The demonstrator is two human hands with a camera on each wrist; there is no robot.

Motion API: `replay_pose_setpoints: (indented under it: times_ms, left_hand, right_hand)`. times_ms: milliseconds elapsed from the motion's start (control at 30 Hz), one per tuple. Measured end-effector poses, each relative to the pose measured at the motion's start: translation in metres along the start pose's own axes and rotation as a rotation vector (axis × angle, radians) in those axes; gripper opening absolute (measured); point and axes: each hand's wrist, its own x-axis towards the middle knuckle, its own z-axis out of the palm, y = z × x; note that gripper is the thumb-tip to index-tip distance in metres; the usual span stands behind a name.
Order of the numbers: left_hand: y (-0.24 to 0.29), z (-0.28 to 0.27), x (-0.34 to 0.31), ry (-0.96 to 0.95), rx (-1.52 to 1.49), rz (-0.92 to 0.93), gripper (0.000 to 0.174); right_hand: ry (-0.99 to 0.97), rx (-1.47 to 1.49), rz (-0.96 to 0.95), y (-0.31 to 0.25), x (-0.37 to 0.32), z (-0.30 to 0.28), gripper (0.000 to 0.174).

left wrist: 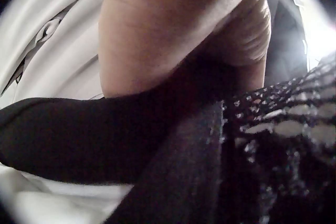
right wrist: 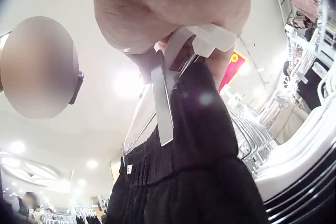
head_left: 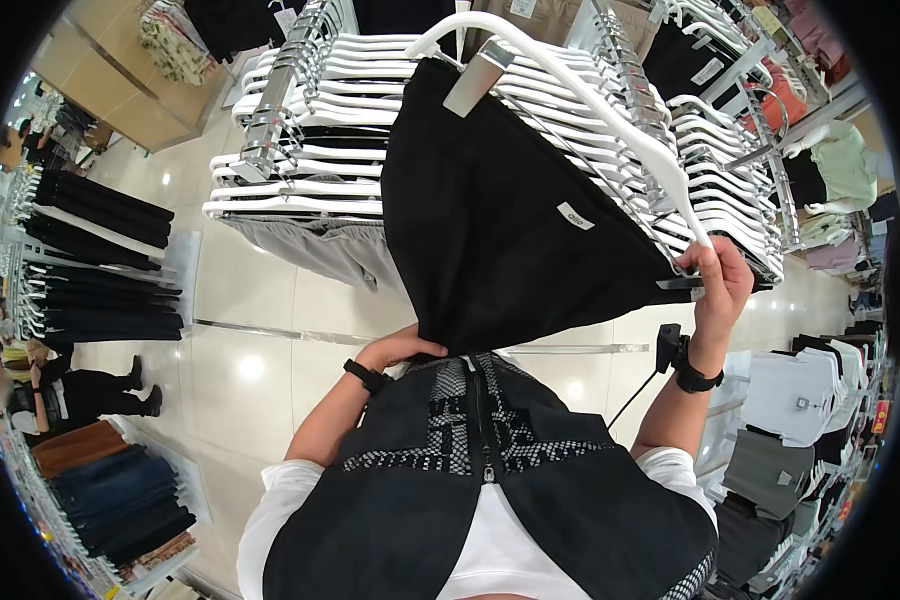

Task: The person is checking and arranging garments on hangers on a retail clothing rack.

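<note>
A black garment (head_left: 500, 200) with a gathered waistband and a small white label (head_left: 575, 215) hangs tilted from a white hanger (head_left: 590, 90). A metal clip (head_left: 478, 78) grips its upper left corner; another clip (right wrist: 161, 100) sits at the right end. My right hand (head_left: 722, 280) pinches the hanger's right end beside that clip. Down at the garment's lower left edge, close to my chest, my left hand (head_left: 405, 347) holds the cloth with the thumb on top, its other fingers hidden. Its wrist view shows the palm side against dark fabric (left wrist: 68, 134).
Directly behind the garment stands a chrome rack (head_left: 270, 110) full of white hangers (head_left: 315, 190), with grey trousers (head_left: 325, 250) at its front. More clothes racks line both sides, with dark trousers (head_left: 110, 310) at left and white shirts (head_left: 800, 395) at right. A person (head_left: 85, 400) is at left.
</note>
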Motion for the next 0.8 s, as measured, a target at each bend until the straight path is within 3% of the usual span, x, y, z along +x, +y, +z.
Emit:
replay_pose_setpoints:
  times_ms: [233, 433, 533, 633, 800]
  left_hand:
    - [-0.013, -0.002, -0.002, 0.022, -0.076, 0.049, 0.073]
    - [-0.019, -0.008, 0.005, 0.045, 0.096, 0.167, 0.080]
    - [-0.019, -0.004, 0.004, 0.170, 0.261, 0.274, 0.072]
    - [-0.012, 0.002, 0.004, 0.255, 0.097, 0.113, 0.053]
    - [-0.012, -0.005, -0.007, 0.306, -0.044, 0.103, 0.050]
  right_hand:
    - [-0.042, -0.032, -0.007, -0.005, 0.002, 0.008, 0.028]
    - [-0.035, -0.021, -0.017, -0.013, 0.001, 0.008, 0.028]
    - [-0.088, -0.013, -0.067, -0.030, -0.001, 0.013, 0.031]
    - [-0.204, 0.062, -0.100, -0.040, -0.008, 0.022, 0.036]
    - [-0.407, 0.074, -0.189, -0.045, -0.023, 0.025, 0.042]
